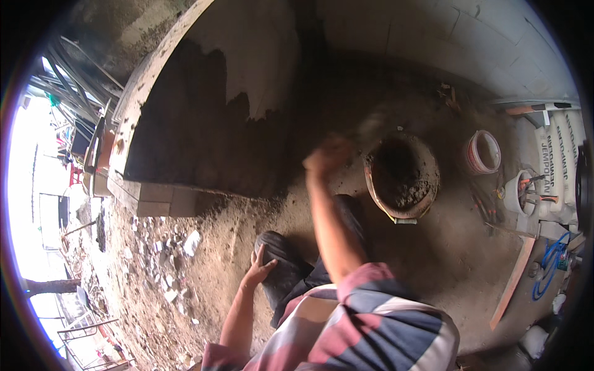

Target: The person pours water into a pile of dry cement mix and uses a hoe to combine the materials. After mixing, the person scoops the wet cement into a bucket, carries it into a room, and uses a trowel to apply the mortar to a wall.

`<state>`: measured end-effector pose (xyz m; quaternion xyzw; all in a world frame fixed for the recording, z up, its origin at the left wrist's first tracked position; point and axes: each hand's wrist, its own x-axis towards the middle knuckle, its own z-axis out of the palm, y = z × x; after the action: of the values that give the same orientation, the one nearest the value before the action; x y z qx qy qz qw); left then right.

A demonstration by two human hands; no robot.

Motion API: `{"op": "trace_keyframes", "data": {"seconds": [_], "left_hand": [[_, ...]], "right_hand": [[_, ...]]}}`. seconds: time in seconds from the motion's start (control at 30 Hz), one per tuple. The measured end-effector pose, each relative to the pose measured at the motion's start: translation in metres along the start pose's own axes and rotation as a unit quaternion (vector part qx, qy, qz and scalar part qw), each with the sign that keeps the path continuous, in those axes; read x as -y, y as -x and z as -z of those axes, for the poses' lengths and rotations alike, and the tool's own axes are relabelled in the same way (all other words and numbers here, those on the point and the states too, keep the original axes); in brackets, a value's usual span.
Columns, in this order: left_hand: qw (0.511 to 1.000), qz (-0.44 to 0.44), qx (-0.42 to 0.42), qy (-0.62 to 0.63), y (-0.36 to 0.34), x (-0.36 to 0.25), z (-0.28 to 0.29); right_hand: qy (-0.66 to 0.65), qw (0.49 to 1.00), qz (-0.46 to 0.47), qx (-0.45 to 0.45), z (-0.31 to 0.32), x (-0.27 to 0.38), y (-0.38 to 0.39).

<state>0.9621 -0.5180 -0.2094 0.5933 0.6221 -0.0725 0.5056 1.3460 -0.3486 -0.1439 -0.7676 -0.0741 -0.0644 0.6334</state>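
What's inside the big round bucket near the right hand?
The bucket holds dark, lumpy material, with some stuck to its inner wall. That material hides the bottom; shadow obscures further detail.

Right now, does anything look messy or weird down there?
Yes. Pale rubble lies scattered over the ground at left, looking untidy. At right, a wooden plank lies slanted on the floor, and a blue cord or hose is loosely tangled beside it. The right hand has a tool too blurred to check.

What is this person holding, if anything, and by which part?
The right hand holds a blurred tool, likely a trowel, apparently by its handle; the left hand holds nothing.
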Motion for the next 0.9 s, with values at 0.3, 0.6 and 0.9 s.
{"op": "trace_keyframes", "data": {"seconds": [0.3, 0.6, 0.9], "left_hand": [[1.0, 0.026, 0.011, -0.011, -0.014, -0.031, -0.007], [0.994, -0.031, -0.078, -0.066, -0.021, -0.015, -0.022], [0.995, -0.01, -0.09, -0.037, -0.014, -0.026, -0.022]], "right_hand": [[0.168, 0.816, 0.309, 0.459, 0.025, 0.083, 0.064], [0.633, 0.601, 0.148, 0.465, 0.225, -0.003, -0.244], [0.57, 0.582, -0.086, 0.573, 0.175, -0.121, -0.256]]}}
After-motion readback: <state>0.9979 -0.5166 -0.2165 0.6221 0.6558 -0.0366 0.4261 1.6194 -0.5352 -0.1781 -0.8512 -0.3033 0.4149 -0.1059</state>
